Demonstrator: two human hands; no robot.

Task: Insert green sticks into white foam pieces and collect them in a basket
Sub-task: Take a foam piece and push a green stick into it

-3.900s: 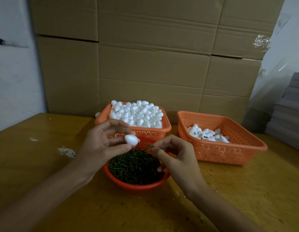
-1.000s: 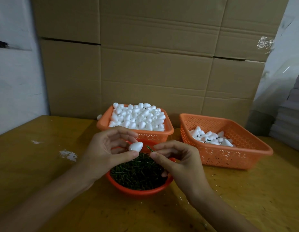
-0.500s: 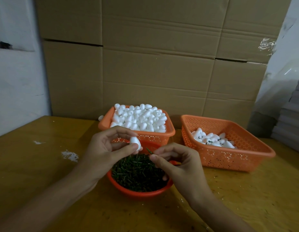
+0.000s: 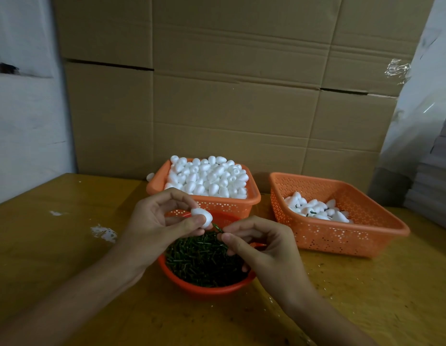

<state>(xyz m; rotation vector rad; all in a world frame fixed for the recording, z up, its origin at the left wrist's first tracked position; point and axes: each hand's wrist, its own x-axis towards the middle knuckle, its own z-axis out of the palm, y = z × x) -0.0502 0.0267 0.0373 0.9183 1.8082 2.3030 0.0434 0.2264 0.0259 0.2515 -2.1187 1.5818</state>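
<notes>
Green stick (image 4: 217, 227) touching foam piece (image 4: 203, 217)

Foam piece (image 4: 202, 217) in left fingers (image 4: 189, 224): plain white. Stick (image 4: 217, 227) at right fingertips (image 4: 225, 237): dark green. Bowl (image 4: 204, 290) beneath the fingers: red-orange, stick heap (image 4: 199, 263) dark green. Heaped basket (image 4: 231, 207) and side basket (image 4: 341, 238) beyond the fingers: orange, dotted perforations. Table (image 4: 54, 258): yellow-brown, white smear (image 4: 103, 233).

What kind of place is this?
Likely a small workshop or packing room doing hand piecework: stacked cartons fill the back, a basket is heaped with foam pieces, and a bowl holds green sticks. The left hand holds a foam piece, the right hand pinches a stick.
</notes>
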